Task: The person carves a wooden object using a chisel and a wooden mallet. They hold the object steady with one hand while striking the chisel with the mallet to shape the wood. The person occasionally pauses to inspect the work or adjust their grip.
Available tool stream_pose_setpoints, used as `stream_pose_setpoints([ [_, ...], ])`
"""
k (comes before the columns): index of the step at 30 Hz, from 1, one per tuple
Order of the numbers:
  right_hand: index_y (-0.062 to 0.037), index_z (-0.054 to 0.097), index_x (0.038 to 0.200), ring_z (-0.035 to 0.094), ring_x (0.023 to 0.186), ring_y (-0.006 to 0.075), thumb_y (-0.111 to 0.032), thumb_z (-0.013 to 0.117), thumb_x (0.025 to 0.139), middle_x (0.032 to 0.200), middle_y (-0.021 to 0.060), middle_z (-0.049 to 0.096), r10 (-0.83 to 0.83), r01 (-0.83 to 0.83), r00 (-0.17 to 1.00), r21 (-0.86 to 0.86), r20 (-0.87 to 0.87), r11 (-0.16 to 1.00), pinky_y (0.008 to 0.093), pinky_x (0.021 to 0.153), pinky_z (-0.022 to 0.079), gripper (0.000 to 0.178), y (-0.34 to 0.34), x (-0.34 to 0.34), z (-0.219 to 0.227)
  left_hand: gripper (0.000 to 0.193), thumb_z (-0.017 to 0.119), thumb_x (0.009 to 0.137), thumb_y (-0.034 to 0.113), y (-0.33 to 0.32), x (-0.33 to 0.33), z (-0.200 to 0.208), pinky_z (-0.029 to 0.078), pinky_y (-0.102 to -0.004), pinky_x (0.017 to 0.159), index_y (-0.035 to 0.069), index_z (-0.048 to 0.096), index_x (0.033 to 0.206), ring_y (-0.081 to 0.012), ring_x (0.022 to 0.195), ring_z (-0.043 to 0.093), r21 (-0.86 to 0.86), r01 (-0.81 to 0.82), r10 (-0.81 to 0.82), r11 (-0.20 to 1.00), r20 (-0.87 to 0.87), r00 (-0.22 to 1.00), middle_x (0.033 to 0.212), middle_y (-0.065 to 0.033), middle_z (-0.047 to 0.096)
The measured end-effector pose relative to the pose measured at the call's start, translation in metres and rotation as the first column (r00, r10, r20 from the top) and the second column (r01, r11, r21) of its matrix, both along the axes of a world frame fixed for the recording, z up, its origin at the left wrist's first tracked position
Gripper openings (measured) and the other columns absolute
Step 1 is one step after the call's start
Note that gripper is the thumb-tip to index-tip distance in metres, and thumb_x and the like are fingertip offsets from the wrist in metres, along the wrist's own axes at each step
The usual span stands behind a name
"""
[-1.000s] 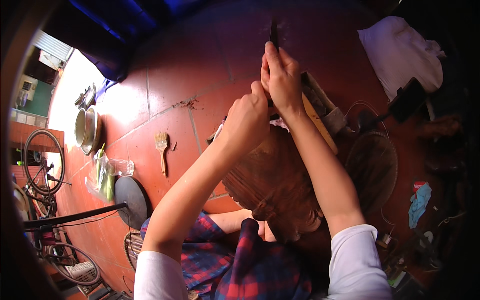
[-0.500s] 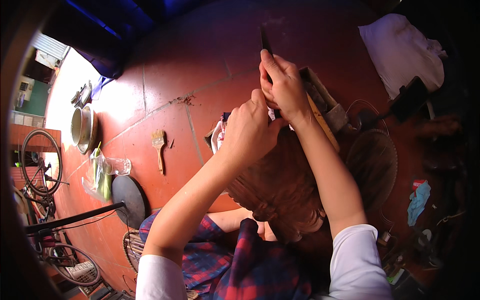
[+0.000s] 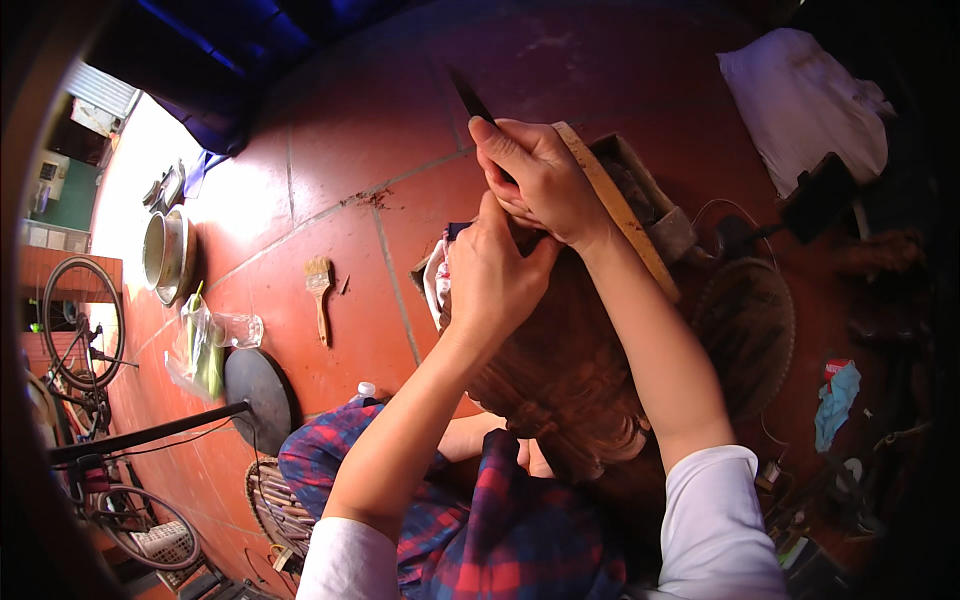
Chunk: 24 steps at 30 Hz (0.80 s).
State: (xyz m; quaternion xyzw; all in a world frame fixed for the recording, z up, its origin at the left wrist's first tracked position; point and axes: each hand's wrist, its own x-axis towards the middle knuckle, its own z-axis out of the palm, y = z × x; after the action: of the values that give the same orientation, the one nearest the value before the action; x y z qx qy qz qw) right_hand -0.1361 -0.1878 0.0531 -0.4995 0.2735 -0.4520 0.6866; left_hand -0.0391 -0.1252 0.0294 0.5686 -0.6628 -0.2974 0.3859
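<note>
My right hand (image 3: 545, 180) is closed around a dark knife-like tool (image 3: 468, 97); its narrow blade sticks out past my thumb, pointing away and to the left. My left hand (image 3: 488, 265) lies just below and left of it, touching it, with its fingers curled under. What those fingers grip is hidden. Under both forearms stands a large brown piece (image 3: 565, 370) with a wavy, carved-looking surface, close before my legs. Red-and-white cloth (image 3: 436, 275) shows beside my left hand. A yellowish wooden strip (image 3: 622, 218) runs along the right side of my right hand.
A paintbrush (image 3: 319, 290) lies on the red floor at the left, near a plastic bag (image 3: 200, 350) and a round black base (image 3: 260, 395). Metal basins (image 3: 175, 255) stand farther left. On the right are an open box (image 3: 640, 175), a white sack (image 3: 805, 105) and a blue cloth (image 3: 838, 400).
The blade has swung to the left and come nearer. My right hand has moved left and slightly down, my left hand slightly down; a small clear bottle top now shows by my left knee.
</note>
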Motion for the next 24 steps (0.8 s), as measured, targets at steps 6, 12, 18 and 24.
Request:
stream_pose_setpoints([
  [6, -0.0082, 0.045, 0.068, 0.025, 0.035, 0.0019, -0.034, 0.046, 0.098, 0.045, -0.0053, 0.033, 0.166, -0.165, 0.986, 0.049, -0.032, 0.985, 0.0203, 0.033, 0.019, 0.039, 0.012, -0.007, 0.000, 0.032, 0.070, 0.076, 0.018, 0.015, 0.001, 0.010, 0.051, -0.0374, 0.075, -0.002, 0.054, 0.095, -0.0298, 0.085, 0.067, 0.092, 0.056, -0.069, 0.994, 0.144, 0.987, 0.084, -0.0163, 0.068],
  [12, -0.0074, 0.045, 0.068, 0.025, 0.035, 0.0025, -0.033, 0.047, 0.098, 0.046, -0.0047, 0.034, 0.042, -0.041, 0.993, -0.015, 0.107, 0.999, 0.0201, 0.034, 0.020, 0.039, -0.012, 0.021, 0.000, 0.021, 0.063, 0.082, 0.003, -0.001, 0.010, -0.010, 0.052, -0.0315, 0.072, -0.004, 0.049, 0.097, -0.0239, 0.081, 0.068, -0.007, -0.072, 0.067, 0.997, -0.285, 0.956, 0.084, -0.0163, 0.068],
  [18, -0.0078, 0.045, 0.068, 0.025, 0.032, 0.0022, -0.036, 0.045, 0.098, 0.044, -0.0046, 0.033, 0.095, -0.087, 0.993, 0.111, -0.069, 0.990, 0.0184, 0.031, 0.017, 0.041, -0.005, 0.005, -0.004, 0.032, 0.068, 0.074, 0.009, 0.003, 0.012, -0.014, 0.050, -0.0401, 0.064, -0.002, 0.049, 0.097, -0.0342, 0.075, 0.066, -0.092, 0.065, -0.072, 0.994, -0.066, 0.995, 0.079, -0.0189, 0.066],
  [24, -0.0066, 0.049, 0.072, 0.031, 0.037, 0.0026, -0.032, 0.047, 0.098, 0.049, -0.0028, 0.038, 0.039, -0.031, 0.995, -0.094, 0.094, 0.995, 0.0191, 0.036, 0.025, 0.036, 0.000, 0.028, 0.026, 0.024, 0.065, 0.076, 0.006, -0.005, 0.036, 0.012, 0.050, -0.0386, 0.067, 0.001, 0.052, 0.096, -0.0345, 0.078, 0.066, -0.102, 0.064, -0.087, 0.993, -0.235, 0.968, 0.080, -0.0162, 0.067],
])
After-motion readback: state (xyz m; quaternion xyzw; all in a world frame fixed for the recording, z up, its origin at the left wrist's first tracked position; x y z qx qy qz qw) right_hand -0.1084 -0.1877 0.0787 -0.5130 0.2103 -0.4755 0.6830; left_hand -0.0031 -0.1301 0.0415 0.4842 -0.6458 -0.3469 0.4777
